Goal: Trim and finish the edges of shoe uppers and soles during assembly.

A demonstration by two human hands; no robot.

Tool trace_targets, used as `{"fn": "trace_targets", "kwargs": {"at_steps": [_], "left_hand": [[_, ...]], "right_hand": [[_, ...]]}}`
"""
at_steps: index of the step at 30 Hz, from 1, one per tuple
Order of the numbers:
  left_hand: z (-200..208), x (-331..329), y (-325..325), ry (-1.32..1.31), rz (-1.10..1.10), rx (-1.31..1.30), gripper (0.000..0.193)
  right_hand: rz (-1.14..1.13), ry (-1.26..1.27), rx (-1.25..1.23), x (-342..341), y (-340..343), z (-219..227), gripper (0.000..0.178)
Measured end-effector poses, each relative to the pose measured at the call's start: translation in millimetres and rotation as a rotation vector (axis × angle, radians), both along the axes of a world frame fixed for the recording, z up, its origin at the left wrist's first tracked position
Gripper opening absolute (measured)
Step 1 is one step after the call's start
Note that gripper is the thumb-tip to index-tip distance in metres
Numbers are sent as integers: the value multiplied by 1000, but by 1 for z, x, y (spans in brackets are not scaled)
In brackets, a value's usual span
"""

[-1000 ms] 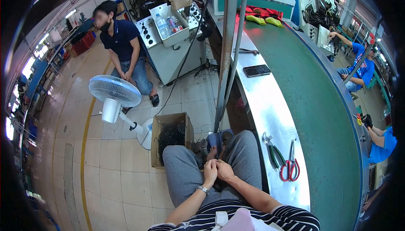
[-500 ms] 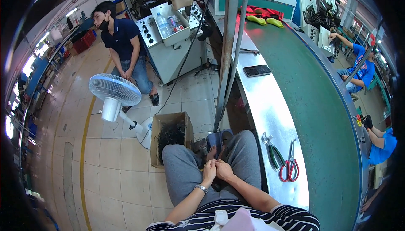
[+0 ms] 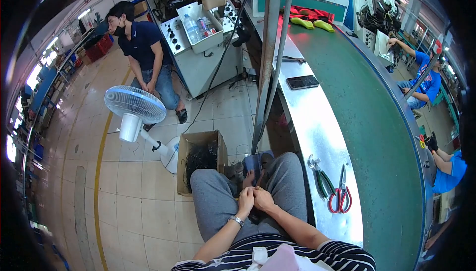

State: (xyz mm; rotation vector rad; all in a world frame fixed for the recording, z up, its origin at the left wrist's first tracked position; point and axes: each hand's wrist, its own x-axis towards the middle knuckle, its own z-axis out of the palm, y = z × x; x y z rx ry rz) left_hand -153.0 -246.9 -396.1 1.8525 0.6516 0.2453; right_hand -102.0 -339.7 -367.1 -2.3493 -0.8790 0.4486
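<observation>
Green-handled pliers [image 3: 319, 172], right of clasped grip [image 3: 263, 199]

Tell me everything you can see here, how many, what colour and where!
Metal ledge: one, silver, right of the legs
Scissors: one pair, red handles, on the ledge
Pliers-like tool: one, green handles, left of the scissors
Phone: one, dark, farther up the ledge
Belt: one, green, right of the ledge
Shoe-like pieces: two, yellow-green, belt's far end
Fan: one, white and blue, at left
Cardboard box: one, brown, between fan and legs
Bin: one, white, beyond the box
Poles: two, greyish, beyond the knees
Co-workers: at least three, blue tops, one left, others right
Watch: one, silver, left wrist
Left hand: one, bare, above the legs
Right hand: one, bare, against the left
</observation>
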Motion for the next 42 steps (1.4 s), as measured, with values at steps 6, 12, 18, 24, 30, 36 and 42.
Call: {"fn": "trace_targets", "kwargs": {"at_steps": [6,12,18,24,30,36,42], "left_hand": [[6,0,0,20,1,-22,33],[2,0,0,25,-5,-41,33],[2,0,1,6,-10,-30,33],[2,-1,1,31,-13,-44,32],[2,0,1,30,-3,-27,33],[4,0,1,48,-9,-18,34],[3,0,1,31,-6,-15,35]], "right_hand": [[7,-19,9,0,0,6,23],[6,-28,31,0,0,0,23],[18,-20,28,1,-1,-2,23],[21,-15,11,0,0,8,24],[11,-1,13,1,0,4,25],[8,10,21,1,-1,-2,24],[-1,20,49,1,-1,-2,24]]}}
